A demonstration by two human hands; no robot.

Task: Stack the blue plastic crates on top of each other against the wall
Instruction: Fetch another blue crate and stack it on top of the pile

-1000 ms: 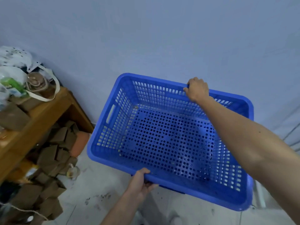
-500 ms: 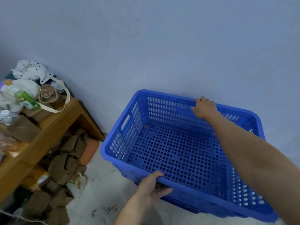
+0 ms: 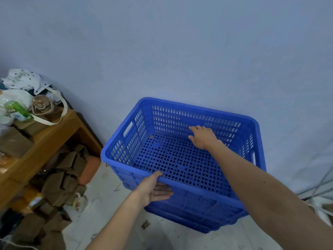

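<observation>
A blue perforated plastic crate stands upright on the floor, its far side close against the pale blue wall. My left hand is at the near rim, with the thumb hooked over the rim and the fingers stretched flat along the outer wall below it. My right hand hovers inside the crate near the far wall, fingers spread and holding nothing. The crate is empty. Its lower outer wall shows a stepped band, and I cannot tell whether another crate sits beneath it.
A wooden table stands to the left, piled with bags, a jar and boxes. Several brown cardboard boxes are heaped under and in front of it. White objects and cables lie at the right edge.
The crate has come down from mid-air onto the floor against the wall. My right hand has let go of the far rim and moved inside. My left fingers have straightened.
</observation>
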